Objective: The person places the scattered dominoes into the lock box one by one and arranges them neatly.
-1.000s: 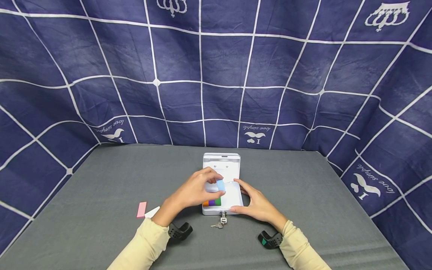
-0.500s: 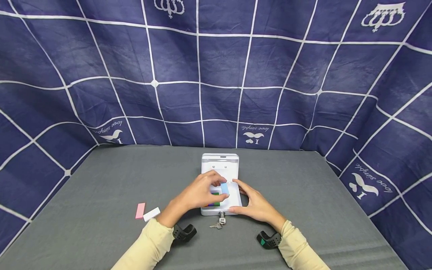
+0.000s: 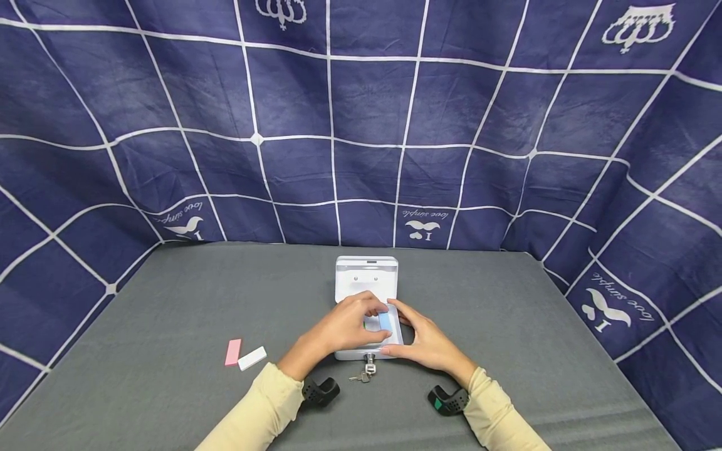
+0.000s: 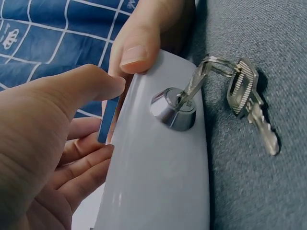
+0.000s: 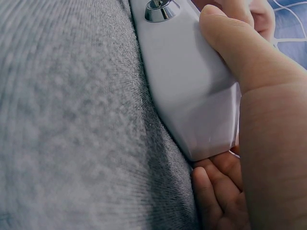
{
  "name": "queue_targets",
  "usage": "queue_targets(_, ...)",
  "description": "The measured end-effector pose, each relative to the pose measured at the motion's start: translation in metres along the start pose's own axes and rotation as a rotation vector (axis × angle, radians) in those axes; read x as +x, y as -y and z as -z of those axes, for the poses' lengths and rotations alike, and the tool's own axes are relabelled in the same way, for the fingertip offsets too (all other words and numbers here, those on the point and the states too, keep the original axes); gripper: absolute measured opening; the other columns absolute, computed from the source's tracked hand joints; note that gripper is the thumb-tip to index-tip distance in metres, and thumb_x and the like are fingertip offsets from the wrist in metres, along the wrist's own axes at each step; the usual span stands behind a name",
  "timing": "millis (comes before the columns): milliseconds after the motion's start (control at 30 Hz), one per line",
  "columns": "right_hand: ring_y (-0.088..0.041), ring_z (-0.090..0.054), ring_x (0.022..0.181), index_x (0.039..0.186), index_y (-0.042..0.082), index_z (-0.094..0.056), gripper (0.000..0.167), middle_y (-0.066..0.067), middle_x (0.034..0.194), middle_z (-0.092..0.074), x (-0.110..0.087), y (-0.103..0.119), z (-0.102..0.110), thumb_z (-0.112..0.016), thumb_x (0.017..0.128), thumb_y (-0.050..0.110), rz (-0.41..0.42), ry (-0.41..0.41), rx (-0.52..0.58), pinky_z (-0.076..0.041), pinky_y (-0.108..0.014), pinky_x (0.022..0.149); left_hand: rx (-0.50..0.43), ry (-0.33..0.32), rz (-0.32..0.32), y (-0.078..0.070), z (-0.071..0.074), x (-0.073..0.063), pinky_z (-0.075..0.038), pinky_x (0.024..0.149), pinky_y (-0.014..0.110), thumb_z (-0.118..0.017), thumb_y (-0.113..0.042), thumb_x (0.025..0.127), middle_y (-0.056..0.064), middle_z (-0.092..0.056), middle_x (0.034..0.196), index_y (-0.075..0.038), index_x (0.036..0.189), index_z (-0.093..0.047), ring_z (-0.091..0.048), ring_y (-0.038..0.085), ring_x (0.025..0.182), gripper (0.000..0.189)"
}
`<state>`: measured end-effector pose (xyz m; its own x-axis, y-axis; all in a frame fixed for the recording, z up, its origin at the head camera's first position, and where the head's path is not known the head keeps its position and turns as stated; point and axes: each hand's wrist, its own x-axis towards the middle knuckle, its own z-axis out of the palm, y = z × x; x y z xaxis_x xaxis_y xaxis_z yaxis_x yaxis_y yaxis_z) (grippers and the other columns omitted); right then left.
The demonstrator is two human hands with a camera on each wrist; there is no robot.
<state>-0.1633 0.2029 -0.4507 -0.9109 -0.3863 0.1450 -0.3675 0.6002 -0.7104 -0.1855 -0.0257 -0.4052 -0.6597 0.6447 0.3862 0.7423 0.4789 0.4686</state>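
Note:
An open white metal cash box stands on the table, its lid tipped back. Over its inside, my left hand pinches a flat light blue block between thumb and fingertips. The left wrist view shows that block edge-on behind the front wall. My right hand holds the box's right side, thumb on the front rim and fingers along the side wall. Coloured blocks inside the box are mostly hidden behind my left hand; only a sliver of green shows.
Keys hang from the lock on the box's front and lie on the grey cloth. Left of the box lie a pink block and a white block. A blue checked curtain rises behind the table.
My left hand has carried the light blue block rightward and slightly down, toward the box's right side. The white block has come fully into view. My right hand keeps its place on the box.

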Motion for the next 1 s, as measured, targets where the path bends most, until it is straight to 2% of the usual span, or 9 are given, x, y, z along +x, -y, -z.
queue_targets(333, -0.019, -0.057, 0.134, 0.16, 0.022, -0.038, 0.095, -0.005, 0.154, -0.052, -0.001, 0.001, 0.001, -0.085, 0.082, 0.049, 0.014, 0.003, 0.005, -0.044, -0.046, 0.112, 0.022, 0.029, -0.008, 0.0, -0.008, 0.003, -0.054, 0.082, 0.03, -0.084, -0.025, 0.083, 0.003, -0.072, 0.104, -0.006, 0.111, -0.076, -0.068, 0.02, 0.092, 0.035)
queue_targets(767, -0.021, -0.057, 0.134, 0.16, 0.02, -0.038, 0.095, -0.007, 0.155, -0.052, 0.001, -0.001, 0.001, -0.085, 0.082, 0.048, 0.013, 0.001, -0.008, -0.043, -0.048, 0.113, 0.098, 0.069, -0.043, 0.001, -0.018, 0.008, -0.055, 0.093, 0.035, -0.087, -0.021, 0.081, 0.008, -0.075, 0.107, -0.004, 0.111, -0.078, -0.07, 0.021, 0.101, 0.036)
queue_targets(1000, -0.019, -0.058, 0.133, 0.159, 0.021, -0.039, 0.094, -0.007, 0.152, -0.055, 0.001, -0.002, 0.0, -0.085, 0.082, 0.049, 0.016, -0.003, -0.011, -0.044, -0.048, 0.112, 0.142, 0.104, -0.021, -0.001, -0.022, 0.011, -0.054, 0.095, 0.037, -0.088, -0.021, 0.079, 0.007, -0.076, 0.11, -0.006, 0.112, -0.08, -0.071, 0.023, 0.105, 0.037)
